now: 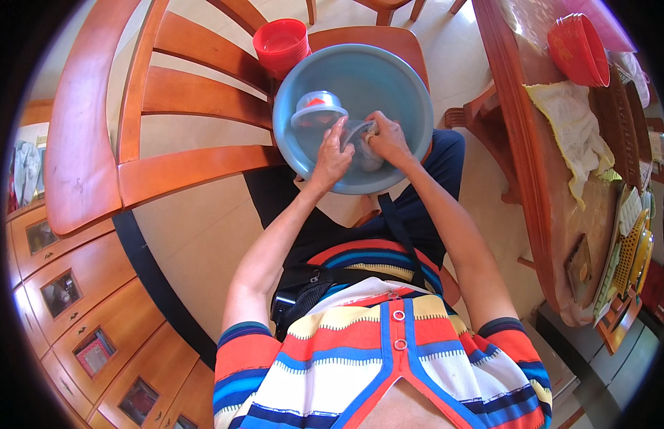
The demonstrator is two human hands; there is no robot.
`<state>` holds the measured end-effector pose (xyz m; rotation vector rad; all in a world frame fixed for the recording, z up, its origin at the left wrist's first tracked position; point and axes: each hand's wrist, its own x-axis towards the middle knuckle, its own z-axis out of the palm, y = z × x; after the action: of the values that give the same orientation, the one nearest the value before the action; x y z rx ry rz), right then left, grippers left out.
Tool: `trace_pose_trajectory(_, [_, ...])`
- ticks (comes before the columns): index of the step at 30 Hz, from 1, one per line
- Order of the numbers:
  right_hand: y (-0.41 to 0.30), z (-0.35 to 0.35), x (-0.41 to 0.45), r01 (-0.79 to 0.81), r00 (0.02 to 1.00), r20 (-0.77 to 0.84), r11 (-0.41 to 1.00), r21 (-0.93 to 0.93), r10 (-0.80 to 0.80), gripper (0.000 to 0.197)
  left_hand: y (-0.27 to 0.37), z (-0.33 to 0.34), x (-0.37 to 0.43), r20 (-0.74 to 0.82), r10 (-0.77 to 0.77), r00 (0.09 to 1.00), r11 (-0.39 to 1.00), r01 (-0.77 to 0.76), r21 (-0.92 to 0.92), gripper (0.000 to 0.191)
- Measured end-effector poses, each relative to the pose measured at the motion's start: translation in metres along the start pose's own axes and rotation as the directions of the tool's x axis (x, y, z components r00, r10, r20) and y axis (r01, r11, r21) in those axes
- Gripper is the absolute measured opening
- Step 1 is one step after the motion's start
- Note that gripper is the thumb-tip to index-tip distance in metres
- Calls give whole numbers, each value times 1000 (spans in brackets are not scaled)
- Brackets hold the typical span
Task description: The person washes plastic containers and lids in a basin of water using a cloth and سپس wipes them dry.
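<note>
A wide blue plastic basin (289,155) with water in it rests on the seat of a wooden chair in front of me. Over the basin, my left hand (332,158) grips the edge of a clear plastic piece (353,133), either a bowl or a lid. My right hand (388,140) pinches a whitish cloth (370,160) against the rim of that piece. Part of the cloth hangs down towards the water. Left of the hands, a clear plastic bowl (318,104) with a red mark sits bottom up in the basin.
A stack of red bowls (281,45) stands behind the basin, beside the slatted chair back (203,94). To the right is a wooden table (541,230) bearing another red bowl stack (576,51), a yellow-edged cloth (570,118) and a yellow perforated basket (632,249). Wooden drawers (91,300) line the left.
</note>
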<state>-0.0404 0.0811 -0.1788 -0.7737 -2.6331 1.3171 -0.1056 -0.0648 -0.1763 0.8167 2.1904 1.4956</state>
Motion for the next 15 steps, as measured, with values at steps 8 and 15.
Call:
trace_pose_trajectory(8, [-22,6,-8,471,861,8,790,-394,-509,38,6,6,20,105,-202,974,946,166,280,42])
trace_pose_trajectory(15, [7,12,-3,88,993,-72,989,-119,-97,51,-10,16,21,-188,47,981,999,-47,3,44])
